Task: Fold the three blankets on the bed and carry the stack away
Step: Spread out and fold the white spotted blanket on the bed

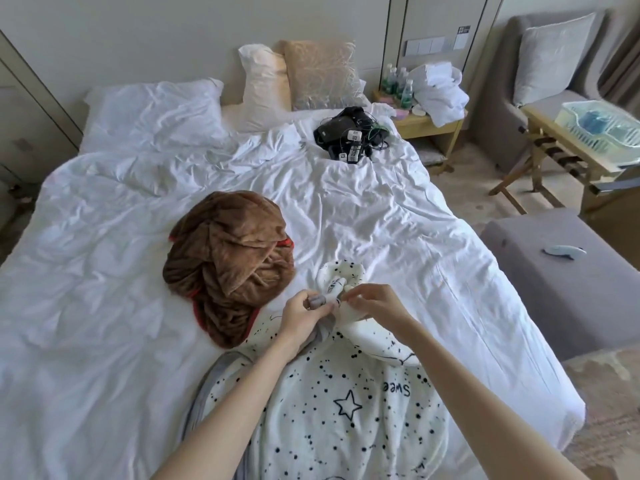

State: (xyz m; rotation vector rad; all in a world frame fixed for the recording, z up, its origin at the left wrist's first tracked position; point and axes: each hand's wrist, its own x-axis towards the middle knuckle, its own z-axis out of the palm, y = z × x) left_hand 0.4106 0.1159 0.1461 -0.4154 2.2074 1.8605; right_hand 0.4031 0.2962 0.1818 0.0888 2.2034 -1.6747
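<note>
A white blanket with black stars and dots (332, 410) lies on the near part of the bed (104, 271), its far end bunched up. My left hand (304, 315) pinches a grey-edged fold of it. My right hand (372, 301) pinches the white bunched edge just beside the left hand. A crumpled brown blanket with a red border (228, 261) sits in a heap to the left, touching the starry one. A grey edge (204, 393) shows under the starry blanket; whether it is a separate blanket I cannot tell.
Black electronics and cables (349, 136) lie on the far right of the bed, near pillows (263, 81). A bedside table (426, 123) holds bottles and white towels. A grey ottoman (561, 282), a luggage rack with a plastic basket (602, 129) and an armchair stand to the right.
</note>
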